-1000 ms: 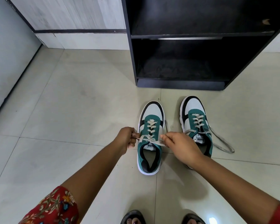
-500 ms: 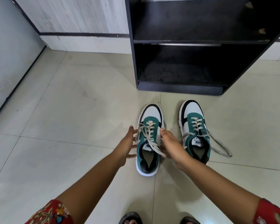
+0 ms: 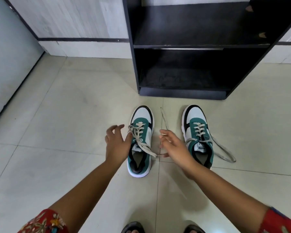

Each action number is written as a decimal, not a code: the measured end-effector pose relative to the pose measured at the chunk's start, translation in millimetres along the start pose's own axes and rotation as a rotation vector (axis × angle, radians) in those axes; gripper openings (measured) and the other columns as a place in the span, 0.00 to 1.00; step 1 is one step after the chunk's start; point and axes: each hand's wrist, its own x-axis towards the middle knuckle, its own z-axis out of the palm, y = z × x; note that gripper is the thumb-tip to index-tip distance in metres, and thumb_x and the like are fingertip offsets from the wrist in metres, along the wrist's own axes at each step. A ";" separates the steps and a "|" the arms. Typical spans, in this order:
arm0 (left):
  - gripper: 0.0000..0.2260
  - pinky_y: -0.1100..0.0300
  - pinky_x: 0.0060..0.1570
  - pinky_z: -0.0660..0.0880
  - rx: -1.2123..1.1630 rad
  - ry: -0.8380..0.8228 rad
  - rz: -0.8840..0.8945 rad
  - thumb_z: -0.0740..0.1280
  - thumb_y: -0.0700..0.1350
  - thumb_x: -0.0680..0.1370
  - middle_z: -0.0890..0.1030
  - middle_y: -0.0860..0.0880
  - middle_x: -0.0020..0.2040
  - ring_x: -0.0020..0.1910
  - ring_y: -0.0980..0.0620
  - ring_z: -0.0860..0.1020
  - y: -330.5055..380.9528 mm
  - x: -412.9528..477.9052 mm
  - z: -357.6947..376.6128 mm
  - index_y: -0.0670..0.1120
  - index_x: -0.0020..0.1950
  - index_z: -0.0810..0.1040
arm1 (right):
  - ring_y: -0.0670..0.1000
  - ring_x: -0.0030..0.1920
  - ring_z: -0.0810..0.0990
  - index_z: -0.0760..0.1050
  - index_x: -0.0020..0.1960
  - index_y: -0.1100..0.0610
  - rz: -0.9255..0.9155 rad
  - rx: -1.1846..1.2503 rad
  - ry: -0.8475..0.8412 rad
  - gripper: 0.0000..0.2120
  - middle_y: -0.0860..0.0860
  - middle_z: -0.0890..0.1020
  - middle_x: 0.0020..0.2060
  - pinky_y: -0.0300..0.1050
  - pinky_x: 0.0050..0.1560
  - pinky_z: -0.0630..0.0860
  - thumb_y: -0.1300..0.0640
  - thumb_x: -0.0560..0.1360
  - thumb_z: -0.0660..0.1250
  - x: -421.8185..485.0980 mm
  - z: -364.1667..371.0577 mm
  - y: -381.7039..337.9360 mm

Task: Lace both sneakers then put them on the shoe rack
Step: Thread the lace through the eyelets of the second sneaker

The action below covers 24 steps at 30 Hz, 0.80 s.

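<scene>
I am working on the left sneaker point(image 3: 140, 142), which stands on the floor tiles point(image 3: 60, 118) in front of the black shoe rack point(image 3: 191, 52), toe pointing toward it, with the right sneaker point(image 3: 197, 137) just beside it to the right. My left hand point(image 3: 117, 145) rests against the left side of the left sneaker with the fingers spread and loose; its grip is open and holds nothing, though the loose loop of lace point(image 3: 142, 143) near the upper eyelets lies close to my fingertips. My right hand point(image 3: 172, 147) sits between the two shoes, and its grip is partly closed: one end of the lace runs from the eyelets down to my lower fingers and seems pinched there, while the other end seems to pass my upper fingers, its free length trailing on the floor toward the rack. Whether I truly hold that second end I cannot tell. The lace crosses are threaded but slack, so I judge the step to be tightening and tying this shoe. The right sneaker looks threaded too, its ends lying untied in a long loop on the tiles. Next I need both ends, one per hand, pulled evenly before a knot. Both shelves of the rack stand bare.
</scene>
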 end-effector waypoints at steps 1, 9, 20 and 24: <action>0.18 0.54 0.62 0.64 0.057 0.098 0.139 0.63 0.48 0.77 0.65 0.45 0.69 0.66 0.44 0.65 4.2 -3.9 2.2 0.48 0.66 0.70 | 0.48 0.43 0.81 0.73 0.59 0.47 -0.062 0.009 0.055 0.11 0.52 0.80 0.54 0.42 0.41 0.79 0.53 0.78 0.60 -5.6 -10.4 0.3; 0.09 0.59 0.55 0.70 0.061 -0.324 0.625 0.63 0.43 0.76 0.76 0.50 0.55 0.54 0.52 0.75 72.3 -12.6 58.2 0.50 0.55 0.77 | 0.42 0.44 0.82 0.79 0.48 0.51 -0.141 -0.050 0.503 0.08 0.47 0.84 0.41 0.37 0.48 0.75 0.59 0.77 0.61 -31.2 -111.8 26.8; 0.02 0.54 0.58 0.71 0.123 -0.432 0.648 0.65 0.41 0.75 0.78 0.50 0.52 0.54 0.52 0.76 80.1 -20.8 117.1 0.47 0.46 0.76 | 0.45 0.48 0.79 0.79 0.53 0.48 -0.143 -0.264 0.471 0.08 0.45 0.79 0.50 0.43 0.51 0.76 0.53 0.74 0.66 -27.5 -119.4 62.2; 0.02 0.52 0.47 0.76 0.090 -0.436 0.581 0.62 0.44 0.77 0.82 0.50 0.47 0.45 0.50 0.80 78.8 -22.7 112.8 0.49 0.45 0.70 | 0.45 0.45 0.80 0.80 0.45 0.50 -0.154 -0.324 0.460 0.04 0.44 0.83 0.42 0.45 0.49 0.76 0.51 0.72 0.69 -27.2 -129.2 59.0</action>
